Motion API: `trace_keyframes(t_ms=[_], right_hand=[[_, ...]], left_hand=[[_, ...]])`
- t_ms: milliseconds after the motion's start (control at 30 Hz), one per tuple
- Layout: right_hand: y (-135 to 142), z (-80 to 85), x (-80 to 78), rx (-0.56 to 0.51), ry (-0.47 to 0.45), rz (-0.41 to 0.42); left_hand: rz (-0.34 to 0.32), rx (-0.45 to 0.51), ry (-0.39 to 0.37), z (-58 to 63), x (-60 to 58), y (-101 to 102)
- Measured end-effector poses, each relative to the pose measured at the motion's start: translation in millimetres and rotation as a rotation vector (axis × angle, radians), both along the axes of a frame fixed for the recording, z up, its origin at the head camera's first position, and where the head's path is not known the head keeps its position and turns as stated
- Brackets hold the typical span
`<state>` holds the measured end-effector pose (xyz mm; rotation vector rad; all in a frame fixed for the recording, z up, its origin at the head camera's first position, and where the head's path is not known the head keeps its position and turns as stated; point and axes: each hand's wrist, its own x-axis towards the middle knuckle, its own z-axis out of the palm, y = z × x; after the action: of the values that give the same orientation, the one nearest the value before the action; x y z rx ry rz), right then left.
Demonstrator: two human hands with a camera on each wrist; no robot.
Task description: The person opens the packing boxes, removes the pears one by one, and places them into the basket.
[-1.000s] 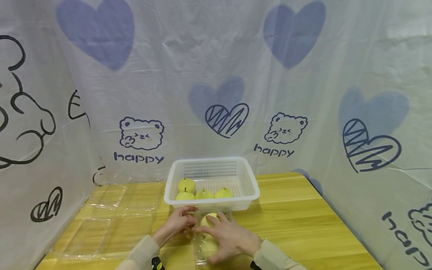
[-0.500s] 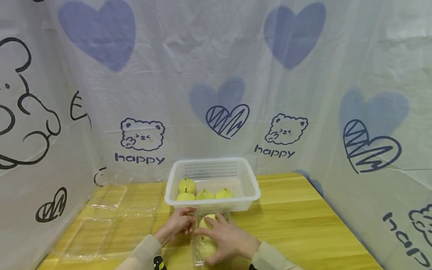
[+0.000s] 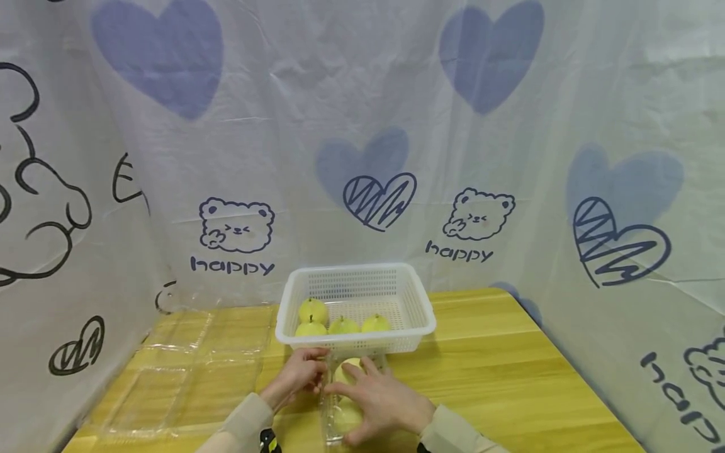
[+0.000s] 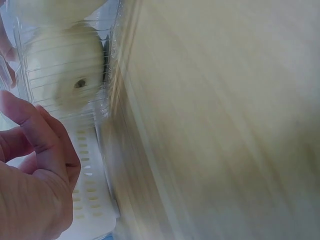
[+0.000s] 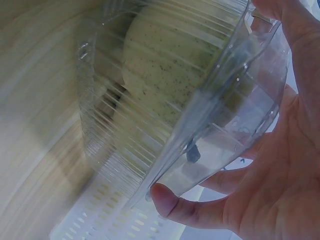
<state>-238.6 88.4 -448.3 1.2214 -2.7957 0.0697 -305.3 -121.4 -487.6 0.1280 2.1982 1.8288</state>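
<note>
A clear plastic clamshell box (image 3: 330,433) with pale yellow pears (image 4: 62,70) inside stands at the front of the table. In the right wrist view, its raised clear lid (image 5: 235,135) lies over the ribbed base, their rims close together. My left hand (image 3: 300,375) is at the box's left side, fingers curled, fingertips at the rim; its thumb's contact is hard to see. My right hand (image 3: 387,399) spreads over the lid from the right, fingers apart, one fingertip on the rim. Part of the box is hidden beneath it.
Right behind the box is a white perforated basket (image 3: 357,340) with several yellow pears (image 3: 313,311). Clear plastic trays or boxes (image 3: 144,402) lie on the left of the wooden table (image 3: 498,377). Printed sheets (image 3: 317,82) hang around the back and sides.
The box has shifted slightly to the left under my right hand, which moved a little with it. My left hand stays at the rim. The basket and its pears stay put.
</note>
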Motion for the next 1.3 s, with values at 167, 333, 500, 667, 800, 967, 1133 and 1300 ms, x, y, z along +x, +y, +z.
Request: trace_keyframes(t_ms=[167,333,500,667,800,967,1133,1300], right_hand=[[0,-0.1,-1.2,-0.001,0.000,0.013],[1,-0.5,-1.6,-0.006,-0.029,0.005],[1,-0.9,-1.1,-0.012,-0.028,-0.001],[3,0.2,0.3,-0.041,-0.041,0.010],[9,4.1,2.5,-0.099,-0.071,0.037],[19,10.8,3.9,-0.201,-0.153,0.092],[31,15.3,7.3,-0.281,-0.216,0.100],[41,21.0,11.8,-0.380,-0.285,0.064]], left_hand=[[0.000,0.002,0.003,-0.4,-0.2,-1],[0.000,0.012,0.030,-1.7,-0.8,-3],[-0.014,0.017,0.045,-1.8,-0.7,-5],[-0.030,0.011,0.047,-1.4,-0.4,-9],[-0.047,0.011,0.050,-2.1,-1.7,-11],[-0.066,0.006,0.058,-4.4,-2.2,-15],[-0.053,0.002,0.056,-5.3,-0.4,-17],[-0.044,-0.004,0.067,-5.1,0.7,-19]])
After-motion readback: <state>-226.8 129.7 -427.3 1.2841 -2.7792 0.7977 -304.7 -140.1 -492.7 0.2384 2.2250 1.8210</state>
